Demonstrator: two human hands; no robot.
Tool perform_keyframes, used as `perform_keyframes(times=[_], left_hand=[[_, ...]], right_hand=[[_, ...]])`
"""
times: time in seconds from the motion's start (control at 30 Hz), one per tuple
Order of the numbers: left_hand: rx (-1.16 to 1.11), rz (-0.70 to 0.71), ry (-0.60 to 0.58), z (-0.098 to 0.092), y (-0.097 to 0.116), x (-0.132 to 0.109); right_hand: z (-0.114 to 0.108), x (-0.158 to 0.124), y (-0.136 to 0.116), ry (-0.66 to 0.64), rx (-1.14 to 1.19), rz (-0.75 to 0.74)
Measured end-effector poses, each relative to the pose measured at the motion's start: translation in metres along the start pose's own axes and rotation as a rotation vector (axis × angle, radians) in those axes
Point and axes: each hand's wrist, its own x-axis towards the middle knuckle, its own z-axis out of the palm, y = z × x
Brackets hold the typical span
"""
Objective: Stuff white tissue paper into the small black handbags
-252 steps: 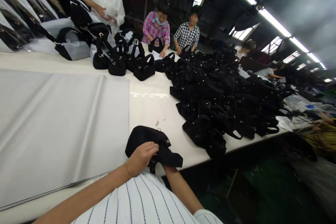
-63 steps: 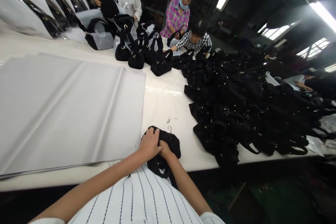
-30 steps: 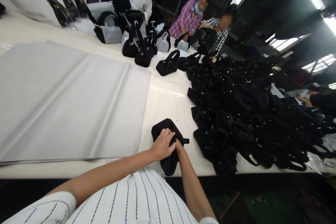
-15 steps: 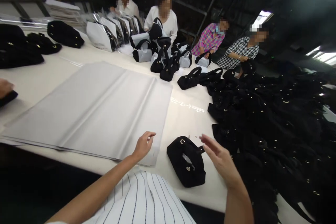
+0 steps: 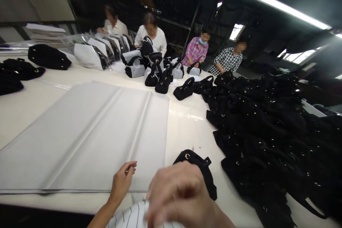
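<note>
My left hand (image 5: 123, 179) is over the near edge of a stack of light grey paper sheets (image 5: 107, 131). Its fingers are loosely bent, with a small gap to the thumb and nothing between them. Close to the camera, my right hand (image 5: 179, 192) is raised and smeared by motion. Its fingers curl downward, and I cannot make out whether they hold anything. Behind it a black handbag (image 5: 207, 169) with gold rings lies on the white table (image 5: 187, 128), partly covered by the hand.
A large heap of black bags (image 5: 262, 131) fills the right side. Across the table stand several bags with grey paper (image 5: 135, 66) and some in clear plastic (image 5: 89, 55). More black bags (image 5: 49, 57) lie at the left. Several co-workers (image 5: 152, 37) are along the far side.
My right hand has moved left and up towards the camera, away from beside the handbag. My left hand has drawn a little left. The view has tilted up.
</note>
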Motion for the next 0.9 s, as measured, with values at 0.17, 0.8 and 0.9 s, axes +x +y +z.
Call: perform_keyframes(times=[0.17, 0.8, 0.9], left_hand=[[-0.027, -0.065, 0.133, -0.042, -0.012, 0.026], [-0.039, -0.277, 0.258, -0.149, -0.075, 0.067], [0.123, -0.174, 0.283, -0.155, -0.070, 0.083]], right_hand=[[0.009, 0.092, 0.148, 0.431, -0.223, 0.337], [0.048, 0.169, 0.329, 0.402, -1.042, 0.417], [0.022, 0.143, 0.318, 0.543, -0.897, 0.497]])
